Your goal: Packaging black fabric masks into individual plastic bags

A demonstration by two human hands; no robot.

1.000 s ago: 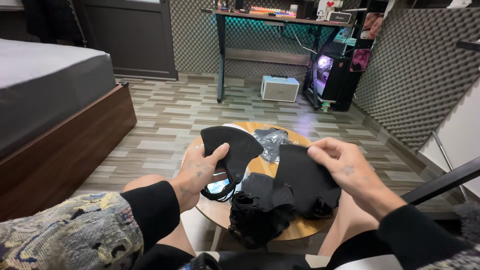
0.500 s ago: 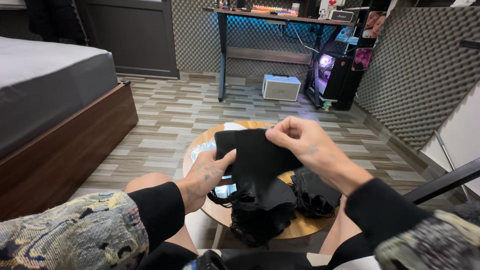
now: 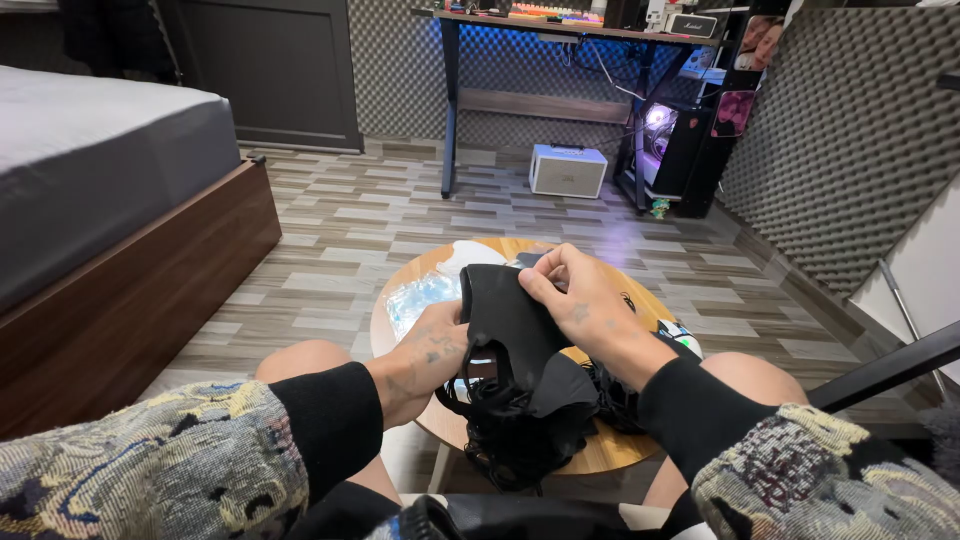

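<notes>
Both hands, left hand and right hand, apparently pinching black cloth, over round table

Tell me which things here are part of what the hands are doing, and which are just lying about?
In use: black fabric piece, left hand, right hand, pile of black fabric, round wooden table.
Lying about: clear plastic bag, bed, white box, desk.

I see a black cloth piece, soft and folded over, held up above the round wooden bench. Under it lies a heap of black cloth pieces with thin straps.
</notes>
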